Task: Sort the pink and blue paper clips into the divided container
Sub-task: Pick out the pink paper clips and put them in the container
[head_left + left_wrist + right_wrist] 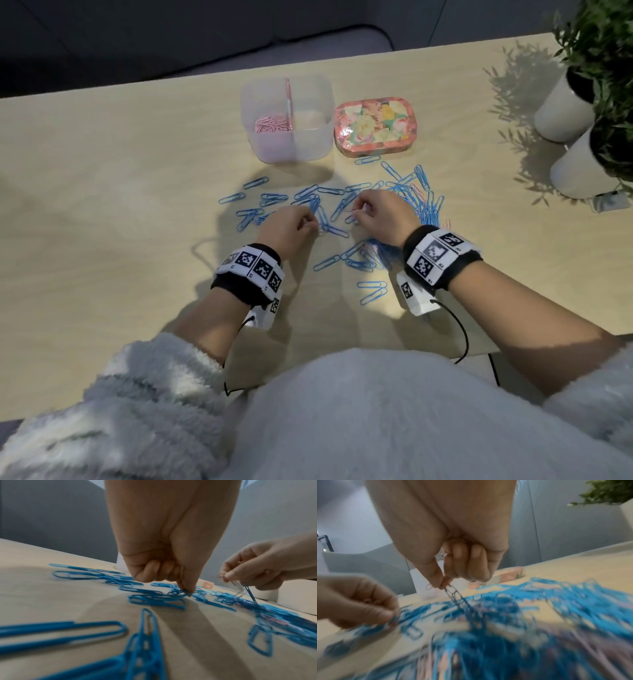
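Observation:
Many blue paper clips (329, 200) lie scattered on the wooden table, heaped thicker at the right (424, 205) with a few pink ones mixed in. The clear divided container (318, 137) stands behind them, with pink clips (272, 124) in its left compartment. My left hand (310, 224) is low on the table, thumb and forefinger pinching a blue clip (178, 593). Just to its right, my right hand (358, 212) pinches a pale pink clip (239, 588) slightly above the pile, with a blue clip (250, 595) hanging tangled from it.
A floral tin (376, 123) sits to the right of the container. Two white plant pots (565, 106) stand at the table's far right. The near table edge is close to my body, and bare wood lies to the left.

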`<state>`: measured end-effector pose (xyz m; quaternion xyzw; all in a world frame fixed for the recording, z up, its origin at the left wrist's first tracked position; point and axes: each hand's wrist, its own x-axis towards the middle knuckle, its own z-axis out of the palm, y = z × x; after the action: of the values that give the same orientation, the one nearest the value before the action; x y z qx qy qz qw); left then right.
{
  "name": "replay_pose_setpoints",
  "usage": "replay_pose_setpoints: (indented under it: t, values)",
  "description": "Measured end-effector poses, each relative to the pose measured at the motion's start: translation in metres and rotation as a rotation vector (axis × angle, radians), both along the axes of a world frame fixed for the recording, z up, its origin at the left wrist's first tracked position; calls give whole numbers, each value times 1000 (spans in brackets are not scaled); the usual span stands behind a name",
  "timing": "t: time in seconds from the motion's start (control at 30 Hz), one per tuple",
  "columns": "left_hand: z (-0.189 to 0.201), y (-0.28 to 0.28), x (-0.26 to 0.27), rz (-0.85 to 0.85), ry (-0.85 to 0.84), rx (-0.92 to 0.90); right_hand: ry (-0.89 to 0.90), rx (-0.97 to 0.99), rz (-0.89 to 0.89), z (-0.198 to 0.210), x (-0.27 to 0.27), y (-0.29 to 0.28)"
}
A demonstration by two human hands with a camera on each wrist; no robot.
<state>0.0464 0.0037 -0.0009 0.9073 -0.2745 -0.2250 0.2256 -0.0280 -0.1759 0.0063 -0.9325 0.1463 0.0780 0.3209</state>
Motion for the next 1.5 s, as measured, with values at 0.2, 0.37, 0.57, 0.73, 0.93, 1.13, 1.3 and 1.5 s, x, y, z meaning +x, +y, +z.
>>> replay_pose_setpoints:
  t: [0.2, 0.37, 0.57, 0.73, 0.93, 1.13, 1.3, 1.5]
  values:
    - [6, 19, 1, 60, 8, -29, -106, 301, -53, 50, 70, -4]
    - [13, 27, 3, 131, 26, -66, -135, 229, -8, 81, 154, 17]
    - [37, 33, 26, 206, -22, -61, -3, 88, 51, 83, 209, 42]
    - [62, 16, 68, 195, -50, -98, -28, 184, -52, 81, 209, 43]
    - [70, -23, 122, 110, -247, -16, -172, 536, -234, 87, 134, 12]
    - [66, -13, 132, 123, -426, 5, -107, 477, -245, 56, 50, -29]
    - [45, -37, 43, -66, -500, -183, -10, 165, -251, 22, -38, -68]
    - [-4, -44, -46, -491, -190, -30, 154, 114, -70, -1, -78, -51]
